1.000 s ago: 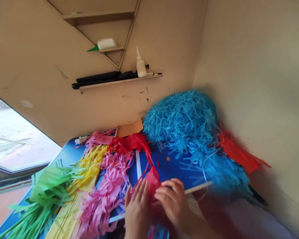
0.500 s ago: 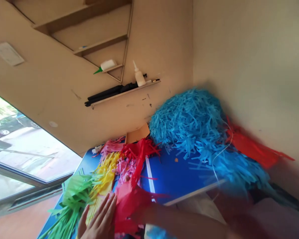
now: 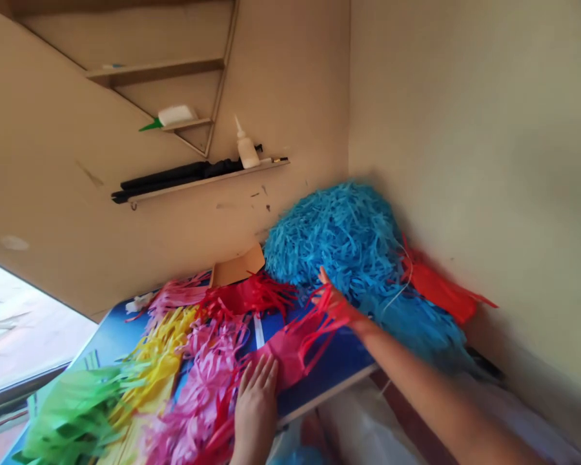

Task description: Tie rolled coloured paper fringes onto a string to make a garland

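Note:
A red fringed tissue paper [image 3: 290,349] stretches across the blue table, its cut strips fanning out at the right end. My left hand [image 3: 257,394] lies flat over its left part, fingers extended. At the far end of the strips is my right hand [image 3: 335,305], its fingers apart among or over the fringe; whether any strip is gripped is hard to see. Pink fringed paper [image 3: 208,381] spreads just left of my left hand. Another red fringed piece [image 3: 242,297] rests farther back.
A large heap of blue fringed paper [image 3: 339,239] fills the back corner, with red paper [image 3: 440,284] beside it. Yellow [image 3: 159,361] and green fringed paper [image 3: 72,407] lie left. A cardboard piece [image 3: 237,266] leans at the wall. A wall shelf holds a glue bottle [image 3: 248,152].
The red paper has gone from bunched up to spread out to the right. My left hand has moved right onto it, and my right hand has come into clear view at its fringe.

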Motion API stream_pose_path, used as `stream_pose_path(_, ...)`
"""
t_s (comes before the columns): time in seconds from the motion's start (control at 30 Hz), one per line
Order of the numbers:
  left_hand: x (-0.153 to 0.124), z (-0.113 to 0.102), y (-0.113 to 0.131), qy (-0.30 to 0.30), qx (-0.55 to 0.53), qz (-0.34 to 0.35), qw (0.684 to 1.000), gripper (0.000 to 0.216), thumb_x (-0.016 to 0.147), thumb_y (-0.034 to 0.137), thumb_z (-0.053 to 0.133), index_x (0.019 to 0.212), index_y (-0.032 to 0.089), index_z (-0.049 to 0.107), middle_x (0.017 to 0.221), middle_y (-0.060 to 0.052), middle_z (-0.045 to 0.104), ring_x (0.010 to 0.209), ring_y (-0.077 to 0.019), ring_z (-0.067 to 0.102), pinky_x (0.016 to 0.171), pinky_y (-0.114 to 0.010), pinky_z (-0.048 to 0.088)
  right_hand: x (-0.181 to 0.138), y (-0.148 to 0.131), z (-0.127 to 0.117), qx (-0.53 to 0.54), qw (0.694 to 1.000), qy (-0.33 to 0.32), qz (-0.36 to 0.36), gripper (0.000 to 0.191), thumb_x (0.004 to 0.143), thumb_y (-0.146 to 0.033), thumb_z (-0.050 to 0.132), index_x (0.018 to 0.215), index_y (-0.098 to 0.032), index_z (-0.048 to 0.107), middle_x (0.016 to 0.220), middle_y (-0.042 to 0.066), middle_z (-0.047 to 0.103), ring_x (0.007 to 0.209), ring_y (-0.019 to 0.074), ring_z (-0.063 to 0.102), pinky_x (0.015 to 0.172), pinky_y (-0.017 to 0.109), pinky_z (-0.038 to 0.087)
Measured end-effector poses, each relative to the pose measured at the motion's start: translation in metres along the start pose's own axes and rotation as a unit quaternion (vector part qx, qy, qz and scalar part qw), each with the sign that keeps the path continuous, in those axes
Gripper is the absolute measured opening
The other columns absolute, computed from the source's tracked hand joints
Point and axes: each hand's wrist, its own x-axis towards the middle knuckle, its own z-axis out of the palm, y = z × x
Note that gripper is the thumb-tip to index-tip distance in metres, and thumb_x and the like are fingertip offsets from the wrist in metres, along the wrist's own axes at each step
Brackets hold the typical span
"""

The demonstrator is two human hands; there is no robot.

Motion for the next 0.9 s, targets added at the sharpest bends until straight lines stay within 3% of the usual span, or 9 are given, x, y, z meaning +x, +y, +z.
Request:
stream_pose_path(0.13,0.006,0.017,0.033,-0.074,-0.064,-0.033,0.995,0.058,0.074,0.000,0.045,0.126,0.019,0.065,0.132,-0.010,0.066,0.124,-0.0242,0.060,0.105,-0.044,0.047,-0.016,0.020,-0.058,-0.072,0.992,0.098,0.022,0.039,0.097,-0.039,0.048,0.125,-0.015,0.058,0.117,0.017,0.065,0.098,0.0283,0.065,0.087,0.050,0.053)
stream_pose_path(0.23,0.012,0.010,0.047,-0.128,-0.093,-0.051,0.986,0.054,0.079,0.002,0.047,0.130,0.016,0.062,0.137,-0.013,0.062,0.130,-0.0272,0.055,0.108,-0.046,0.045,-0.067,0.003,-0.058,-0.172,0.956,0.204,-0.121,0.037,0.094,-0.034,0.053,0.126,-0.016,0.057,0.123,0.018,0.063,0.116,0.0310,0.057,0.101,0.052,0.043)
stream_pose_path(0.27,0.015,0.007,0.050,-0.142,-0.104,-0.051,0.983,0.052,0.081,0.005,0.049,0.131,0.014,0.061,0.137,-0.014,0.061,0.131,-0.0284,0.053,0.107,-0.047,0.046,-0.086,-0.003,-0.049,-0.184,0.952,0.148,-0.196,0.036,0.093,-0.030,0.056,0.127,-0.019,0.057,0.120,0.015,0.065,0.116,0.0284,0.058,0.102,0.049,0.042)
stream_pose_path(0.33,0.018,0.001,0.053,-0.159,-0.120,-0.055,0.978,0.049,0.084,0.009,0.051,0.132,0.013,0.059,0.138,-0.015,0.060,0.132,-0.0297,0.052,0.108,-0.049,0.046,-0.121,-0.009,-0.022,-0.191,0.929,-0.089,-0.303,0.043,0.091,-0.030,0.058,0.132,-0.020,0.054,0.123,0.011,0.066,0.118,0.0254,0.058,0.108,0.047,0.036)
stream_pose_path(0.4,0.017,-0.004,0.052,-0.166,-0.135,-0.052,0.975,0.048,0.085,0.010,0.052,0.132,0.014,0.059,0.139,-0.014,0.060,0.132,-0.0293,0.052,0.108,-0.050,0.044,-0.140,-0.003,0.003,-0.187,0.909,-0.209,-0.307,0.041,0.090,-0.023,0.055,0.130,-0.016,0.055,0.122,0.011,0.068,0.118,0.0238,0.059,0.110,0.047,0.032)
stream_pose_path(0.5,0.009,-0.011,0.045,-0.167,-0.165,-0.031,0.972,0.042,0.086,0.010,0.050,0.124,0.020,0.065,0.133,-0.010,0.065,0.128,-0.0281,0.057,0.109,-0.055,0.042,-0.142,0.021,0.019,-0.171,0.919,-0.242,-0.259,0.025,0.090,-0.013,0.051,0.111,-0.017,0.064,0.106,0.008,0.073,0.102,0.0187,0.066,0.096,0.038,0.037)
stream_pose_path(0.63,0.000,-0.018,0.032,-0.109,-0.209,-0.073,0.969,0.027,0.088,0.017,0.051,0.097,0.021,0.076,0.118,-0.009,0.074,0.113,-0.0270,0.066,0.106,-0.053,0.044,-0.123,0.030,0.012,-0.168,0.932,-0.261,-0.186,0.009,0.093,-0.017,0.059,0.092,-0.020,0.067,0.084,0.000,0.075,0.080,0.0139,0.067,0.081,0.031,0.035)
stream_pose_path(0.77,0.005,-0.024,0.024,-0.122,-0.212,-0.168,0.955,0.017,0.087,0.028,0.059,0.087,0.023,0.075,0.088,-0.005,0.078,0.087,-0.0234,0.070,0.089,-0.043,0.050,-0.108,0.015,0.016,-0.218,0.925,-0.284,-0.126,0.004,0.093,-0.022,0.064,0.091,-0.021,0.068,0.087,-0.001,0.076,0.078,0.0137,0.067,0.076,0.029,0.034)
stream_pose_path(0.9,0.016,-0.027,0.022,-0.157,-0.172,-0.227,0.946,0.021,0.091,0.033,0.055,0.094,0.023,0.073,0.090,-0.005,0.078,0.087,-0.0219,0.070,0.091,-0.042,0.046,-0.096,0.007,0.029,-0.248,0.916,-0.300,-0.101,0.011,0.094,-0.026,0.063,0.088,-0.022,0.070,0.090,-0.001,0.076,0.080,0.0143,0.067,0.074,0.028,0.033)
